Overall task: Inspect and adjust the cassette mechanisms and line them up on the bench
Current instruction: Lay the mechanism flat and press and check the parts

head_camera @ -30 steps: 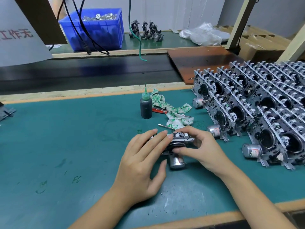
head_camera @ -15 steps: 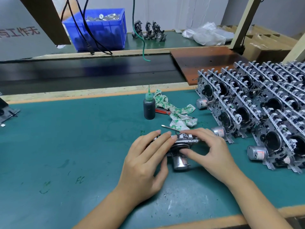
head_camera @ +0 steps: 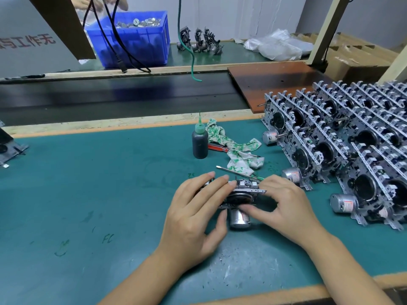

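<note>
- Teal mat covers the desk (head_camera: 88, 194) in front of me, bordered by a pale wooden edge; near its left margin lies a small grey metal part I can't identify.
- My left hand (head_camera: 193, 219) rests its straight fingers across the top of the silver metal cassette mechanism with a round motor can (head_camera: 239, 201), thumb along its near side, steadying it on the mat at centre.
- Just behind it stand a dark oil bottle with a green needle tip (head_camera: 200, 144), a white-and-green patterned rag (head_camera: 233, 148), a red-handled screwdriver (head_camera: 218, 148) and a thin steel pick (head_camera: 233, 171).
- My right hand (head_camera: 284, 208) pinches the mechanism's right end, fingers curled over the top rail and thumb below.
- I judge this the inspect-and-adjust step; next calls for lifting the unit and standing it beside the rows of finished upright mechanisms (head_camera: 343, 146) at right, matching their angle.
</note>
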A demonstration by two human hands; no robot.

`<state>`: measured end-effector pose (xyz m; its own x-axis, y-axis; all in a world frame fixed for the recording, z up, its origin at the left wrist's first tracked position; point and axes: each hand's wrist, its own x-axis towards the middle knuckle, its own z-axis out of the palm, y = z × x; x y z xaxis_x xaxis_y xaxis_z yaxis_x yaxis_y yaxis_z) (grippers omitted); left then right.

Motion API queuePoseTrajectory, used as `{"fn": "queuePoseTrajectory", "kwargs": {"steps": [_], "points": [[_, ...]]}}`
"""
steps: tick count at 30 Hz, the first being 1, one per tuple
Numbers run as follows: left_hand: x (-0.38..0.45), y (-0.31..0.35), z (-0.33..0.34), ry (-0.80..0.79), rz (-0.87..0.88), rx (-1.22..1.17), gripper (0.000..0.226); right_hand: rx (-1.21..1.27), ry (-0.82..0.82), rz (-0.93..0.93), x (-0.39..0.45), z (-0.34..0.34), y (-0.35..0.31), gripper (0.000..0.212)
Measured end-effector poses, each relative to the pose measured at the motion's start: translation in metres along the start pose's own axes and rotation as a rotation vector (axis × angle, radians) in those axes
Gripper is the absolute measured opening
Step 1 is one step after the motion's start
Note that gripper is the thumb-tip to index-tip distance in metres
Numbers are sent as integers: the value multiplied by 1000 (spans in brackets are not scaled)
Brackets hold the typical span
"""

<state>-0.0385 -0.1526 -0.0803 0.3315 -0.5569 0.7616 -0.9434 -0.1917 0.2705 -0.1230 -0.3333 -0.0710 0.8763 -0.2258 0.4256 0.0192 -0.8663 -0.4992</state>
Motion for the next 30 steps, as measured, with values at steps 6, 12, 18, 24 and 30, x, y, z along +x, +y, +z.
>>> {"fn": "queuePoseTrajectory", "kwargs": {"steps": [6,12,18,24,30], "points": [[1,0,0,4,-6,4,34,-78,40,-41,-2,-3,2,44],[0,1,0,9,-3,8,34,248,-31,60,1,-1,3,36],[-1,1,0,0,-12,7,37,626,-110,158,4,6,-3,37],[1,1,-2,0,-8,22,35,748,-125,222,5,8,-3,35],[0,5,-4,-35,-21,23,45,865,-149,312,6,7,-6,33]]}}
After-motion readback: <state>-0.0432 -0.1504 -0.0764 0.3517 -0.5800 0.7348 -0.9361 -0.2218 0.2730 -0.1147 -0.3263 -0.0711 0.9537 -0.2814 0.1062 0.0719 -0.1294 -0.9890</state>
